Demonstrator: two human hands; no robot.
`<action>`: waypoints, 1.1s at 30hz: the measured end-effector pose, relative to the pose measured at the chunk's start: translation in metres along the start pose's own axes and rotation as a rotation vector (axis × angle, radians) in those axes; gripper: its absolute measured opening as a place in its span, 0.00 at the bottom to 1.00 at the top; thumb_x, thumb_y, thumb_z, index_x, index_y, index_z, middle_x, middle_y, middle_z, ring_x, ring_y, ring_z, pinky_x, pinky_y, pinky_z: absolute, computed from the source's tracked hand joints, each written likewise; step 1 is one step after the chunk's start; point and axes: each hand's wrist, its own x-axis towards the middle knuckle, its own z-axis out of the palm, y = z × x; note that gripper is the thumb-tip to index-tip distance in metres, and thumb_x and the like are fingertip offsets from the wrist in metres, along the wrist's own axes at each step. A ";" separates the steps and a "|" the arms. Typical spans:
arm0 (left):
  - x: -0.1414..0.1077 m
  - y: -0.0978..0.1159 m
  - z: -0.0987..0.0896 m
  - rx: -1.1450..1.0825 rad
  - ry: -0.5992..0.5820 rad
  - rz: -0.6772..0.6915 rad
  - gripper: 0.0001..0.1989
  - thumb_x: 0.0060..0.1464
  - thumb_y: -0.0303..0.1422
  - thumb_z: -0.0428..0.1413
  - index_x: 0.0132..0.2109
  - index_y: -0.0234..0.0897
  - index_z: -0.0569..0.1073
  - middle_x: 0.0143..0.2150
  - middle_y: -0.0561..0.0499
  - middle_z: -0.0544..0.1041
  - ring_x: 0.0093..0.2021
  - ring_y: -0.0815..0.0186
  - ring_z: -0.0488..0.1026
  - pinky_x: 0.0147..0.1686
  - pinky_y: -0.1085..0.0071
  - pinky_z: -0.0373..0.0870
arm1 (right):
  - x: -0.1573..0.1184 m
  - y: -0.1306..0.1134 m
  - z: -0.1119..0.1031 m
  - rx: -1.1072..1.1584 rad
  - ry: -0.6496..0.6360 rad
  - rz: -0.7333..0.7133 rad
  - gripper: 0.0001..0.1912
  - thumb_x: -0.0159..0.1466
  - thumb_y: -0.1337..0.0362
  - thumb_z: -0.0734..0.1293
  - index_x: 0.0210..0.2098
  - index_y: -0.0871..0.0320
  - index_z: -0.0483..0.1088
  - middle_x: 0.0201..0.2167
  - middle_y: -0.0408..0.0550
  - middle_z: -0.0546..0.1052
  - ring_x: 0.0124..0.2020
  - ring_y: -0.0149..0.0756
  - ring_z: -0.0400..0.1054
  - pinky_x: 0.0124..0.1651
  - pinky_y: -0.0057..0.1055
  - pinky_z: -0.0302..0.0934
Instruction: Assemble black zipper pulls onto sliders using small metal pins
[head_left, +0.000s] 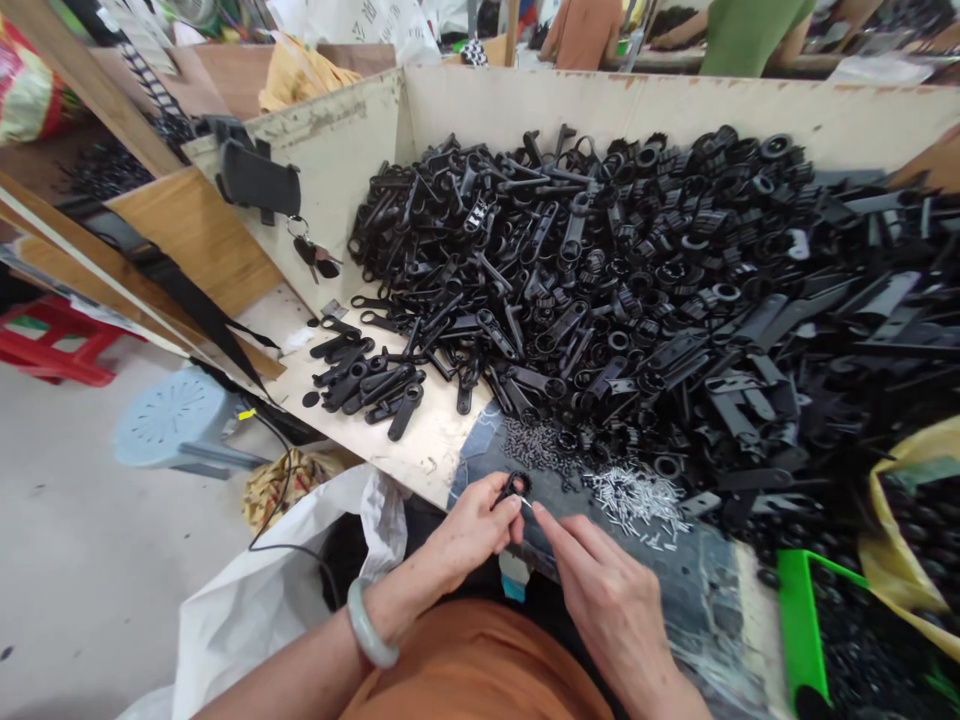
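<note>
Near the table's front edge my left hand is closed on a black plastic part with a toothed ring. My right hand is closed, its fingertips against a small silver metal pin at the lower side of that ring. Just beyond the hands lies a heap of silver pins. Beside it is a pile of tiny dark pieces. The big mound of black plastic parts, made of rings, levers and flat strips, fills the table behind.
A group of black lever parts lies at the left of the table. A phone holder with keys hangs at the side board. A green bin and a yellow sack stand right. A blue stool is at the left.
</note>
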 end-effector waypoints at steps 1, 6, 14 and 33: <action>0.000 -0.001 0.000 -0.001 -0.001 -0.001 0.16 0.59 0.44 0.55 0.44 0.35 0.67 0.22 0.58 0.69 0.19 0.74 0.56 0.21 0.75 0.49 | 0.000 0.000 0.000 0.008 -0.013 0.005 0.21 0.75 0.72 0.54 0.55 0.57 0.76 0.32 0.46 0.78 0.30 0.27 0.74 0.34 0.22 0.62; 0.001 -0.002 0.001 -0.028 0.036 -0.036 0.16 0.57 0.44 0.55 0.42 0.36 0.67 0.22 0.59 0.67 0.19 0.75 0.55 0.21 0.75 0.47 | 0.006 0.001 -0.002 -0.014 -0.109 -0.005 0.22 0.73 0.74 0.55 0.56 0.57 0.75 0.30 0.44 0.77 0.27 0.25 0.74 0.28 0.20 0.61; 0.000 0.000 0.002 -0.033 0.048 -0.053 0.15 0.57 0.44 0.56 0.41 0.37 0.66 0.23 0.59 0.66 0.21 0.75 0.56 0.22 0.75 0.47 | 0.018 0.004 -0.010 -0.032 -0.289 -0.028 0.24 0.66 0.78 0.59 0.56 0.57 0.74 0.31 0.42 0.78 0.23 0.25 0.74 0.24 0.21 0.60; 0.005 -0.016 -0.001 0.018 0.081 0.040 0.11 0.59 0.41 0.58 0.41 0.38 0.69 0.23 0.59 0.67 0.22 0.72 0.58 0.24 0.75 0.53 | 0.045 0.005 -0.023 0.250 -0.474 0.171 0.19 0.69 0.73 0.59 0.47 0.52 0.79 0.35 0.46 0.82 0.35 0.35 0.79 0.38 0.27 0.67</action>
